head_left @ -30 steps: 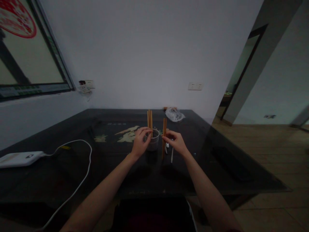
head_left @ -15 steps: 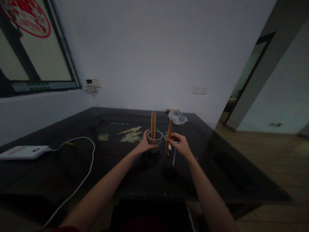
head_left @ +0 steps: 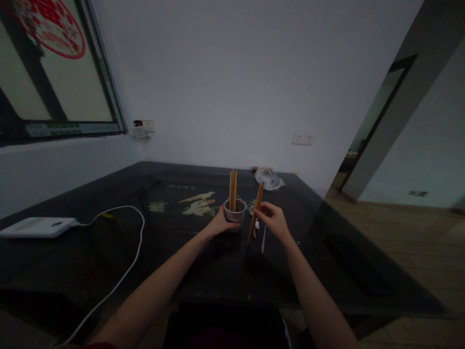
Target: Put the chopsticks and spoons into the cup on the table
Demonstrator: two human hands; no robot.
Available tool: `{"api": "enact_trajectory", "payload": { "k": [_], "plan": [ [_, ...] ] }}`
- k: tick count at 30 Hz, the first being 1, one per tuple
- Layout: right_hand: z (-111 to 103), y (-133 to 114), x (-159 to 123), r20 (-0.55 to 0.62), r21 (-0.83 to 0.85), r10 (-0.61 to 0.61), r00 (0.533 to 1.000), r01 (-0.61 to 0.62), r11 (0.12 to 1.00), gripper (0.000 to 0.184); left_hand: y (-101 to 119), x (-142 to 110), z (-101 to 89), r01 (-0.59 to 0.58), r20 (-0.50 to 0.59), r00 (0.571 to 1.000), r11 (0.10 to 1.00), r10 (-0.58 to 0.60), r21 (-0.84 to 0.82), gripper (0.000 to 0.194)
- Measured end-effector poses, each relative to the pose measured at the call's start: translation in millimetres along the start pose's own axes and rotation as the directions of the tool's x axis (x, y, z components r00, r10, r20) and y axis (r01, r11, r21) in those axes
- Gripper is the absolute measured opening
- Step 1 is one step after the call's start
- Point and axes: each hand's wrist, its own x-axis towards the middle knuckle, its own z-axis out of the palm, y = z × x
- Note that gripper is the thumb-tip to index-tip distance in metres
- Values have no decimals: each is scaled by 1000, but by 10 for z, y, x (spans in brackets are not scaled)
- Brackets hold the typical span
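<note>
My left hand (head_left: 220,223) is wrapped round the side of a grey cup (head_left: 240,213), its thumb across the near wall. Several wooden chopsticks (head_left: 233,189) stand upright inside the cup. To the right of it, my right hand (head_left: 272,219) pinches more chopsticks (head_left: 258,195), which tilt slightly, tops leaning right. Beneath and beside that hand lie metal utensils, among them one with a thin light handle (head_left: 263,240); their far ends are partly hidden by the fingers.
A crumpled clear plastic bag (head_left: 269,179) lies at the table's back edge by the wall. At left is a white power bank (head_left: 39,227) with a white cable (head_left: 137,247) curving over the near edge. A dark flat object (head_left: 358,261) rests at right on the black table (head_left: 174,264).
My left hand has let go of the chopsticks in the cup and moved down to grip the cup's side. The chopsticks in my right hand have tilted. The view has shifted left slightly.
</note>
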Motion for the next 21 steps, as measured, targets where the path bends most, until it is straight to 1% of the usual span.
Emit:
{"api": "enact_trajectory", "payload": {
  "k": [3, 6, 9, 12, 15, 17, 19, 21],
  "plan": [
    [-20, -52, 16, -40, 57, 28, 999, -26, 998, 29, 20, -15, 13, 30, -28, 999, 999, -29, 41, 88],
    [-81, -151, 68, -119, 106, 40, 992, -27, 994, 31, 50, -30, 25, 49, -52, 998, 998, -46, 46, 90],
    [-159, -277, 182, -204, 136, 20, 979, 8, 991, 32, 61, -34, 33, 36, -58, 998, 998, -34, 45, 90],
    [-203, -416, 348, -263, 159, -31, 964, 75, 984, 28, 55, -28, 34, 41, -45, 998, 998, -39, 39, 88],
    [-192, -540, 528, -313, 176, -80, 947, 140, 974, 26, 44, -18, 31, 39, -43, 998, 999, -38, 33, 88],
    [-158, -581, 642, -336, 191, -87, 938, 158, 969, 26, 35, -13, 30, 39, -42, 998, 999, -38, 29, 87],
    [-111, -565, 748, -346, 195, -79, 935, 154, 969, 28, 24, -12, 30, 34, -28, 999, 999, -33, 18, 85],
    [-53, -488, 843, -320, 179, -68, 945, 131, 975, 30, 15, -14, 30, 28, -15, 999, 1000, -28, 2, 84]
  ]
}}
